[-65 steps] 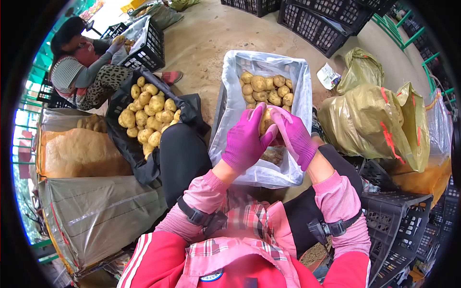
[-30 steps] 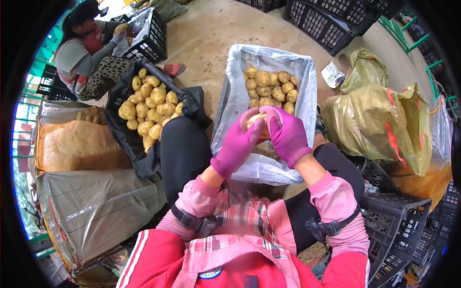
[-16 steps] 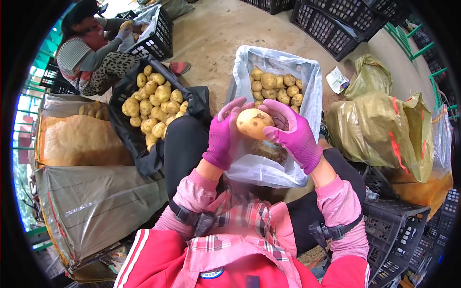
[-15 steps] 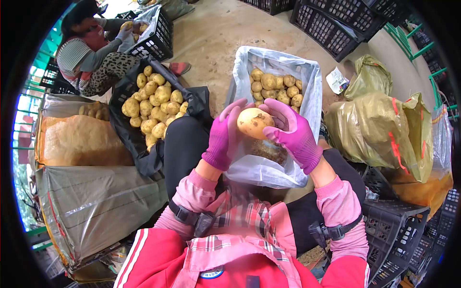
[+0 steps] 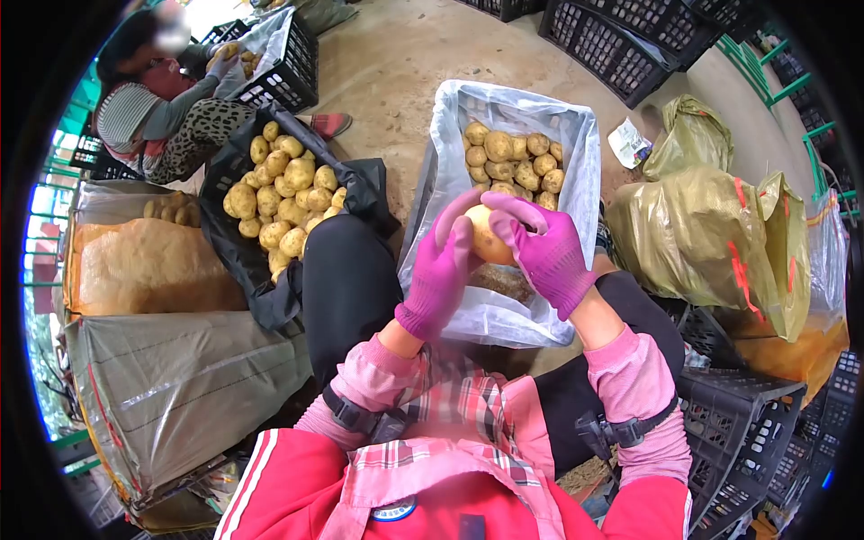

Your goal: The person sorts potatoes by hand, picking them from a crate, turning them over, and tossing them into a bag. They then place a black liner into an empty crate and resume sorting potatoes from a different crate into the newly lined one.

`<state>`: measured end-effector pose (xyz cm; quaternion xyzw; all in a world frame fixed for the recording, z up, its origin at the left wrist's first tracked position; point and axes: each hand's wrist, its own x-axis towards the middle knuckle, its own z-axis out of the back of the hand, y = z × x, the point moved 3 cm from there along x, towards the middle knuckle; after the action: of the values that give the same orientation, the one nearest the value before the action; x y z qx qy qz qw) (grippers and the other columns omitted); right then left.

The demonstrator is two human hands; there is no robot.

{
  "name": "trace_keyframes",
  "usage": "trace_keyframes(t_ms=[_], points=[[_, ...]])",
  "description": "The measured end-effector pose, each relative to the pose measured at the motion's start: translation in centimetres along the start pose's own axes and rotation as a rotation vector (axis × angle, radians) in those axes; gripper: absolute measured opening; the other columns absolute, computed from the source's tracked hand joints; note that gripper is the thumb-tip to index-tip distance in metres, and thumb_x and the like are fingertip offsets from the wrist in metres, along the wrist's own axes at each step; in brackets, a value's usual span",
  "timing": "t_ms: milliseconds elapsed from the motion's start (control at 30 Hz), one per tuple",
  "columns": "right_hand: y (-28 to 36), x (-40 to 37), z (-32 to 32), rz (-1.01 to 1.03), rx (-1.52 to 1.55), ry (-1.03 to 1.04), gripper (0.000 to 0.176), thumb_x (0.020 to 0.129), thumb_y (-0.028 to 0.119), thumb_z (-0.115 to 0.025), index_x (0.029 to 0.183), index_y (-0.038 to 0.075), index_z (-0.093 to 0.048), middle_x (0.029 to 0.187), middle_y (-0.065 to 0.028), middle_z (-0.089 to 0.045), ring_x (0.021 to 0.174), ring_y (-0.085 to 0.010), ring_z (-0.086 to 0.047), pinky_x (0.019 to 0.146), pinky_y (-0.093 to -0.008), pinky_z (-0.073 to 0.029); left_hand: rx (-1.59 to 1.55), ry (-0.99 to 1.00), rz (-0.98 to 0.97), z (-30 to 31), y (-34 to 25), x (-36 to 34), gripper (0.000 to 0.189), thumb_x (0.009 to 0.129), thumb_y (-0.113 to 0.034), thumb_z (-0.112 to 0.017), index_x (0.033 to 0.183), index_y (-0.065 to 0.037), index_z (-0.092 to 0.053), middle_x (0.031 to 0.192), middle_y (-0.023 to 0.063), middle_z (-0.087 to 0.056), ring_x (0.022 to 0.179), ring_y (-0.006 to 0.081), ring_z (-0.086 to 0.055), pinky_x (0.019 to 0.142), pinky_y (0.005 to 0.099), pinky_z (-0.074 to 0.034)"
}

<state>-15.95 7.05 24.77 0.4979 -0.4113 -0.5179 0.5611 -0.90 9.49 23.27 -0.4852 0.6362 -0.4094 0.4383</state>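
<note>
A pale yellow potato (image 5: 489, 238) is held between both of my hands, above the near part of a crate lined with white film (image 5: 580, 162). My left hand (image 5: 444, 261), in a magenta and pink glove, wraps the potato's left side. The fingers of my right hand (image 5: 544, 247), gloved the same way, press on its right side and top. Several potatoes (image 5: 513, 160) lie in the far half of the lined crate, below and beyond my hands. What lies under the potato at the crate's near end is partly hidden.
To my left, a black-lined container (image 5: 360, 189) holds a heap of potatoes (image 5: 283, 198). Stuffed sacks (image 5: 157, 265) stand at far left, yellowish bags (image 5: 693, 234) at right. Black crates (image 5: 603, 54) stand at the back right. A co-worker (image 5: 148, 108) sits at upper left, holding a potato over another crate.
The potato has been turned in my hands, and less of it shows. My hands have come closer together around it. The view has shifted slightly.
</note>
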Motion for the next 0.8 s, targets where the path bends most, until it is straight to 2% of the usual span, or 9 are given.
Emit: trace_keyframes(t_ms=[133, 200, 300, 400, 500, 600, 700, 767, 800], points=[[0.0, 0.0, 0.5, 0.018, 0.002, -0.017, 0.026, 0.096, 0.022, -0.062, 0.111, 0.002, -0.069, 0.103, -0.0106, -0.071, 0.1, -0.016, -0.065, 0.088, -0.029, -0.049, -0.042, -0.026, 0.021, -0.2, 0.6, -0.5, 0.048, 0.102, -0.036, -0.05, 0.141, -0.007, -0.048, 0.125, 0.0073, -0.056, 0.111, 0.0139, -0.057, 0.088, 0.0284, -0.052], [-0.6, 0.0, 0.2, 0.107, 0.004, 0.015, 0.037, 0.097, 0.031, -0.06, 0.121, 0.003, -0.064, 0.11, -0.0134, -0.069, 0.105, -0.0215, -0.065, 0.09, -0.0314, -0.049, -0.009, -0.057, 0.058, 0.0, 0.2, -0.3, 0.048, 0.102, -0.034, -0.052, 0.141, -0.005, -0.047, 0.126, 0.0077, -0.055, 0.113, 0.0145, -0.056, 0.091, 0.0289, -0.05], [-0.8, -0.4, -0.8, 0.268, -0.141, 0.013, 0.05, 0.098, 0.042, -0.057, 0.132, 0.005, -0.056, 0.123, -0.0169, -0.064, 0.11, -0.0292, -0.063, 0.095, -0.0349, -0.048, 0.174, -0.052, -0.237, 0.0, 0.1, 0.0, 0.051, 0.099, -0.029, -0.058, 0.141, -0.002, -0.046, 0.129, 0.0099, -0.055, 0.116, 0.017, -0.055, 0.098, 0.0308, -0.046], [-0.1, -0.4, 0.2, 0.177, -0.184, 0.082, 0.049, 0.098, 0.042, -0.055, 0.131, 0.006, -0.057, 0.129, -0.0188, -0.06, 0.108, -0.0282, -0.064, 0.091, -0.0332, -0.051, 0.217, -0.004, -0.358, -0.1, -0.2, -0.1, 0.056, 0.095, -0.025, -0.064, 0.141, 0.001, -0.045, 0.133, 0.0125, -0.053, 0.121, 0.0188, -0.053, 0.104, 0.0317, -0.042], [0.0, 0.0, 1.5, -0.062, -0.064, 0.097, 0.05, 0.098, 0.045, -0.055, 0.131, 0.007, -0.058, 0.131, -0.0168, -0.058, 0.107, -0.0249, -0.065, 0.085, -0.0319, -0.053, 0.15, 0.053, -0.341, -0.3, -1.1, -0.2, 0.06, 0.092, -0.022, -0.068, 0.141, 0.002, -0.044, 0.137, 0.013, -0.052, 0.124, 0.0188, -0.052, 0.104, 0.0316, -0.041], [1.5, -1.1, 1.2, -0.099, 0.306, 0.159, 0.053, 0.097, 0.047, -0.055, 0.131, 0.006, -0.057, 0.125, -0.013, -0.061, 0.107, -0.0187, -0.063, 0.078, -0.0311, -0.055, -0.066, 0.045, -0.365, -1.1, -2.0, -0.3, 0.056, 0.093, -0.017, -0.065, 0.141, 0.002, -0.043, 0.137, 0.0135, -0.054, 0.123, 0.0184, -0.053, 0.103, 0.0315, -0.043], [0.9, -1.5, 0.2, -0.135, 0.436, 0.201, 0.057, 0.094, 0.046, -0.063, 0.131, 0.003, -0.056, 0.122, -0.0096, -0.062, 0.109, -0.0152, -0.059, 0.084, -0.0303, -0.054, 0.113, 0.057, -0.379, -0.1, -1.9, 0.2, 0.05, 0.096, -0.014, -0.061, 0.14, 0.002, -0.044, 0.133, 0.0138, -0.057, 0.121, 0.0184, -0.055, 0.103, 0.0313, -0.043], [1.2, -1.3, 0.5, -0.107, 0.396, 0.212, 0.061, 0.09, 0.044, -0.068, 0.132, 0.001, -0.054, 0.122, -0.0095, -0.061, 0.111, -0.0139, -0.058, 0.09, -0.03, -0.051, -0.094, -0.044, -0.155, 0.6, -1.9, 0.5, 0.045, 0.098, -0.014, -0.057, 0.139, 0.002, -0.045, 0.131, 0.0139, -0.059, 0.119, 0.0179, -0.056, 0.102, 0.0304, -0.043], [1.5, -1.3, 0.8, -0.098, 0.373, 0.218, 0.064, 0.089, 0.043, -0.07, 0.133, 0.0, -0.053, 0.122, -0.0094, -0.061, 0.111, -0.0133, -0.057, 0.093, -0.0298, -0.05, -0.198, -0.059, -0.165, 0.8, -1.3, 0.9, 0.044, 0.1, -0.017, -0.054, 0.138, 0.002, -0.046, 0.13, 0.0139, -0.06, 0.117, 0.0175, -0.057, 0.101, 0.0295, -0.044]])
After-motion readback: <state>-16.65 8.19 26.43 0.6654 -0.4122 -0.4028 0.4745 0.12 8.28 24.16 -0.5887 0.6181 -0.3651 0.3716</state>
